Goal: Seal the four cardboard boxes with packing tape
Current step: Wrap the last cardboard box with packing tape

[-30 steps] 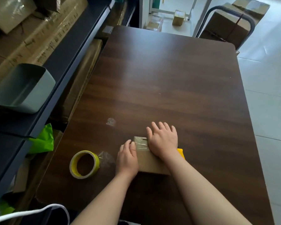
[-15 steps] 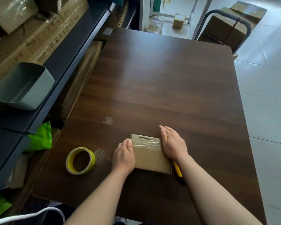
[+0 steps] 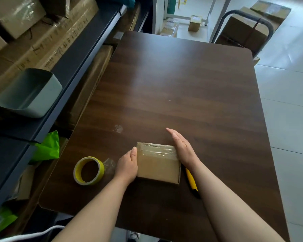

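Note:
A small flat cardboard box (image 3: 157, 165) lies near the front of the dark wooden table (image 3: 182, 84), with clear tape across its far end. My left hand (image 3: 127, 165) is pressed against the box's left side, thumb on the top edge. Flat against the right side rests my right hand (image 3: 182, 147), fingers straight and pointing away. A roll of tape with a yellow core (image 3: 88, 170) lies flat just left of my left hand, its loose end crumpled beside it. Part of a yellow utility knife (image 3: 191, 182) shows under my right forearm.
A scrap of clear tape (image 3: 118, 128) sticks to the table beyond the box. Shelving with cardboard cartons and a grey-green bin (image 3: 30, 93) runs along the left. A green bag (image 3: 47, 147) sits below it. A trolley with boxes (image 3: 247, 30) stands past the table's far right corner.
My right hand slid off the top of the box to its right side and now stands on edge. My left hand stays at the left side. The knife is more exposed.

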Action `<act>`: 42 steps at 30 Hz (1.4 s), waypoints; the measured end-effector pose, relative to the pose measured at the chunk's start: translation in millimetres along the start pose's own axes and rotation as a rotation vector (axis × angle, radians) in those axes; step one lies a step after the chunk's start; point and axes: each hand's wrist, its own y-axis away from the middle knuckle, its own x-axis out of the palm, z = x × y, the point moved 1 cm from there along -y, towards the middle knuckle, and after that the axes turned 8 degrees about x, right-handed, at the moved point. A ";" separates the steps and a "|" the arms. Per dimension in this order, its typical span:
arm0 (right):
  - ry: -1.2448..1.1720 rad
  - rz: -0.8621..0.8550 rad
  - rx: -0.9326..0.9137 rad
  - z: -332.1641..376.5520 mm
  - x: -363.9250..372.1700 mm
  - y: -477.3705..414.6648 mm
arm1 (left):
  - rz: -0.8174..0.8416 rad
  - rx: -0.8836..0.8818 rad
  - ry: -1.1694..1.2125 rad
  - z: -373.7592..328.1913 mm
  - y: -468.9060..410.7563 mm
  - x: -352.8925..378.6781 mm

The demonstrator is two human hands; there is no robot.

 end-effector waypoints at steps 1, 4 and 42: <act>-0.011 0.028 0.019 4.8 0.2 1.9 | 0.007 -0.018 -0.011 2.3 -1.4 -3.3; -0.034 0.045 0.152 13.3 5.0 9.9 | 0.001 -0.075 -0.084 13.3 -5.7 -13.3; -0.553 -0.275 0.247 31.4 14.0 28.1 | -0.043 -0.034 0.700 -41.0 -9.7 -52.9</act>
